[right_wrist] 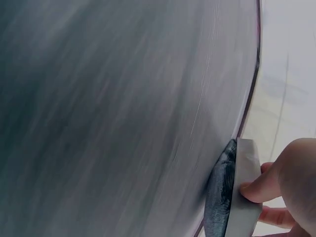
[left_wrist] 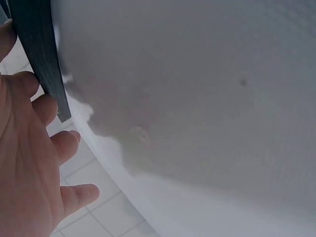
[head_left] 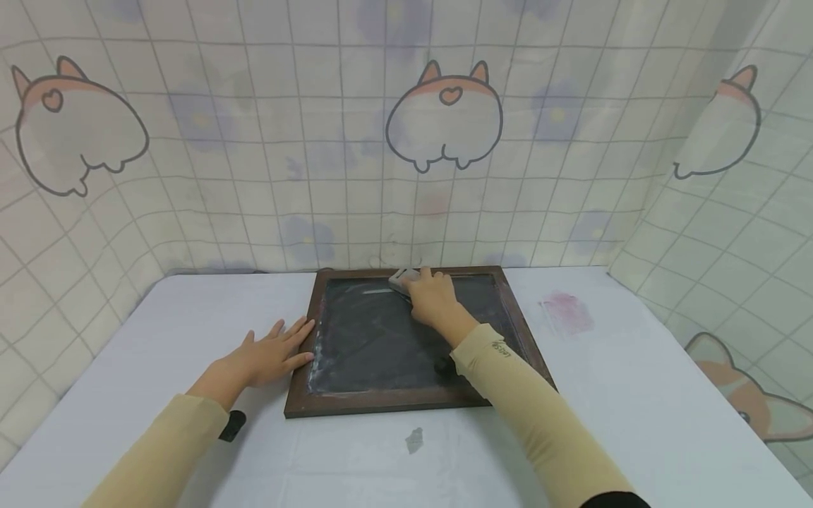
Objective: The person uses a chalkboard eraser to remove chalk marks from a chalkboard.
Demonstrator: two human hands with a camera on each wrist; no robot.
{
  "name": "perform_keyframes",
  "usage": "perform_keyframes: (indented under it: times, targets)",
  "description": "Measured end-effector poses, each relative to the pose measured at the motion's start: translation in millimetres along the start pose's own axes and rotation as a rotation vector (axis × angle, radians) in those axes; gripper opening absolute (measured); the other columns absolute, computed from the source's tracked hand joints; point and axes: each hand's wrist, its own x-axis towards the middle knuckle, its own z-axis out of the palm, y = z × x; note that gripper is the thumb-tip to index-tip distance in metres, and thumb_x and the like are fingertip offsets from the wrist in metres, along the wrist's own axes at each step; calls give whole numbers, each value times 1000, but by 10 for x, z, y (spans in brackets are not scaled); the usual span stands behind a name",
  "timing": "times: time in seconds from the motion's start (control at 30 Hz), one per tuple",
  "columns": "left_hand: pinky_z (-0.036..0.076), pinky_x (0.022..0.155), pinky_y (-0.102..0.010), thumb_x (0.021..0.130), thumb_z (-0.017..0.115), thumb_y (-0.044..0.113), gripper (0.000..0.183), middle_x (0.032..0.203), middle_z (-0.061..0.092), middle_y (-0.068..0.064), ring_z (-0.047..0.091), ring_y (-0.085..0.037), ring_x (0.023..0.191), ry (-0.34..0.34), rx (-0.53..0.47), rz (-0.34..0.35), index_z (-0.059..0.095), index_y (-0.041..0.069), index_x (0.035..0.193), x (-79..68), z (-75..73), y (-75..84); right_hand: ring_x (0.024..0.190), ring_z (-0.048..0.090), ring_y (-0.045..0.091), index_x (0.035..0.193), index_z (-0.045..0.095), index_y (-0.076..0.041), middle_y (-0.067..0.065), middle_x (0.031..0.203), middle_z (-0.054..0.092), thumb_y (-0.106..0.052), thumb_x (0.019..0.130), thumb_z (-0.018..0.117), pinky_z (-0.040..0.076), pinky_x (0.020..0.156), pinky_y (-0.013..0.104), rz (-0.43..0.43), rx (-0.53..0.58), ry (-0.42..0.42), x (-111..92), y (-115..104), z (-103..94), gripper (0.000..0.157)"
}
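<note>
A blackboard [head_left: 381, 346] in a dark brown wooden frame lies flat on the white table, its surface smeared with pale chalk haze. My right hand [head_left: 435, 300] grips a chalkboard eraser [right_wrist: 244, 187] near the board's far edge. In the right wrist view the eraser's dark felt side rests against the board and the thumb presses its pale grey back. At the left edge of the frame my left hand [head_left: 267, 354] lies with fingers spread, its fingertips touching the wood. The left wrist view shows those fingers [left_wrist: 44, 108] along the frame's side [left_wrist: 42, 49].
The white table [head_left: 159, 339] carries a pinkish smudge [head_left: 567, 312] right of the board and a small greyish patch [head_left: 414, 440] in front of it. A tile-patterned curtain [head_left: 267, 155] with cartoon animals hangs behind and along both sides.
</note>
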Motion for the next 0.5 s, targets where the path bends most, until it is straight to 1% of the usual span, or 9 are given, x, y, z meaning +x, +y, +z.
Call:
perform_keyframes:
  times: [0.13, 0.27, 0.4, 0.5]
  targets:
    - [6, 109, -81, 108, 41, 54, 77, 170, 14, -17, 14, -51, 151, -5, 4, -8, 17, 8, 165, 15, 10, 3, 120, 56, 42, 155, 48, -20, 23, 145, 49, -21, 103, 62, 45, 105, 52, -37, -48, 15, 74, -248, -3, 54]
    - [7, 109, -81, 108, 41, 53, 76, 169, 15, -18, 15, -51, 151, -1, 15, -6, 18, 8, 165, 27, -1, 8, 118, 58, 36, 155, 48, -23, 18, 141, 52, -22, 105, 60, 48, 102, 47, -79, -90, 40, 106, -528, -33, 51]
    - [8, 109, -82, 108, 42, 54, 76, 169, 17, -18, 16, -52, 150, -3, 21, -9, 19, 8, 165, 27, -24, 11, 123, 57, 34, 157, 45, -28, 16, 149, 48, -25, 106, 59, 48, 103, 44, -144, -108, 38, 89, -786, -70, 53]
    - [9, 108, -82, 108, 42, 54, 76, 169, 17, -18, 16, -52, 150, -9, 21, -16, 19, 8, 164, 23, -27, 17, 126, 56, 33, 159, 41, -31, 14, 153, 44, -27, 106, 60, 48, 103, 42, -174, -127, 32, 61, -889, -84, 56]
